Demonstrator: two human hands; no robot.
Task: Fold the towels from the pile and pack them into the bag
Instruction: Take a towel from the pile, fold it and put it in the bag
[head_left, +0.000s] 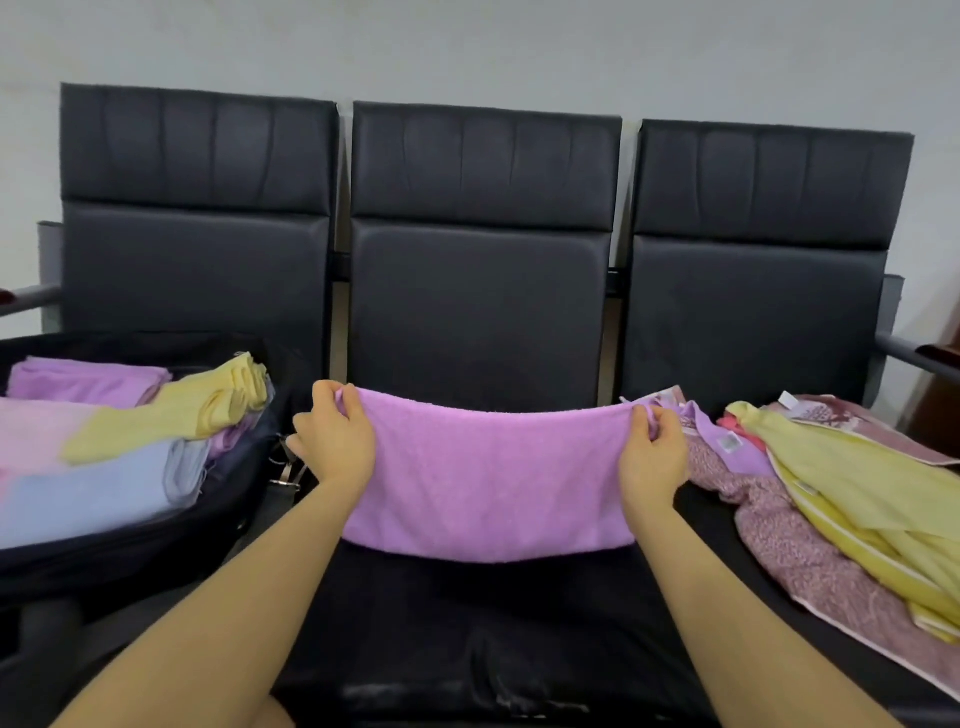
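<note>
Head view shows left hand (337, 436) and right hand (652, 452) each pinching a top corner of the towel (488, 478), stretched crosswise over the middle seat (467, 623), bag (156, 540) nearer the left hand.

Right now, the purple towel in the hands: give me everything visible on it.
The purple towel looks like soft terry cloth, plain lilac, no visible tag. It is stretched wide over the middle seat, top edge sagging slightly. The left hand and right hand each pinch an upper corner. Its lower edge hangs at the seat; contact unclear.
</note>
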